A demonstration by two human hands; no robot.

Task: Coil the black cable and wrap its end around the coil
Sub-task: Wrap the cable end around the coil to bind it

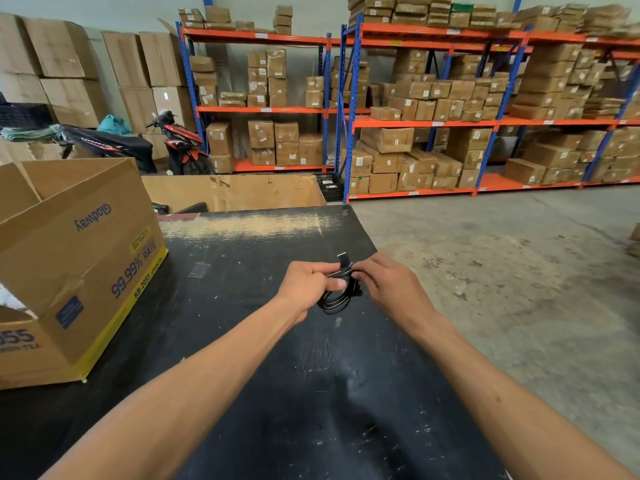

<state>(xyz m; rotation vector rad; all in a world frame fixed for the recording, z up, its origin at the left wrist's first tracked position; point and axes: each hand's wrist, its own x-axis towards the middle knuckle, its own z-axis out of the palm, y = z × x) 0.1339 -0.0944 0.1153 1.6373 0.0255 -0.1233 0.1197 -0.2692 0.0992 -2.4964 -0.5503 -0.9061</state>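
Note:
A small coil of black cable (334,303) hangs between both hands above the black table (263,341). My left hand (308,284) grips the coil's left side, thumb pressed over the strands. My right hand (388,282) pinches the coil's top from the right. A short black plug end (344,260) with a pale tip sticks up between the two hands. The loops droop below my fingers; how the end runs around them is hidden by the fingers.
A large open cardboard box (76,265) stands on the table's left. A second, flatter carton (235,192) lies beyond the far edge. The table's right edge drops to a concrete floor (519,271). Shelving with boxes and a parked scooter (183,143) stand behind.

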